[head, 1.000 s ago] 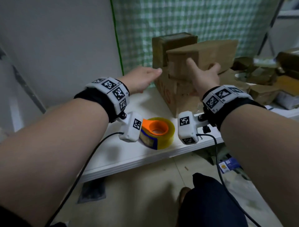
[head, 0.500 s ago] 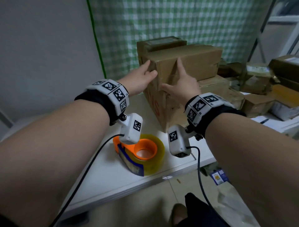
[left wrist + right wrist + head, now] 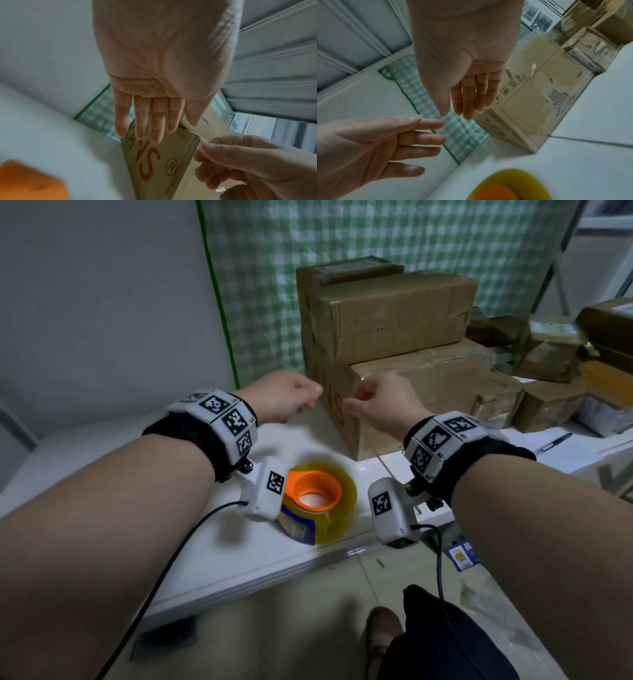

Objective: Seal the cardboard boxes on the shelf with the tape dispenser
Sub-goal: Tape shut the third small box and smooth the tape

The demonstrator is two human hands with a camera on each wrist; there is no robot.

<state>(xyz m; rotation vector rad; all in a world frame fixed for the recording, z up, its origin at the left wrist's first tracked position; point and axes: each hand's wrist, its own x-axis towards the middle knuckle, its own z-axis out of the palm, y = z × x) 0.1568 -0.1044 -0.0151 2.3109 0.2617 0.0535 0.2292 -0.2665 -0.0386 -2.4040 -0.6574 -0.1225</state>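
Observation:
A brown cardboard box (image 3: 394, 316) lies on top of a larger box (image 3: 421, 392) with red lettering (image 3: 150, 166) on the white shelf (image 3: 239, 546). Another box (image 3: 346, 268) stands behind them. My left hand (image 3: 308, 398) and right hand (image 3: 356, 402) hover just before the lower box's near corner, both holding nothing. The left fingers (image 3: 147, 121) are straight; the right fingers (image 3: 471, 98) are loosely bent. The orange tape dispenser (image 3: 317, 494) with its yellowish tape roll (image 3: 506, 186) lies on the shelf below my wrists, untouched.
Several more cardboard boxes (image 3: 548, 392) crowd the shelf to the right, with a pen (image 3: 556, 441) near the edge. A green checked curtain (image 3: 342, 231) hangs behind, a grey wall to the left. My leg and shoe (image 3: 380, 635) are on the floor below.
Both hands have let go of the upper box and dropped back to the lower box's near corner. The upper box now rests squarely on the stack.

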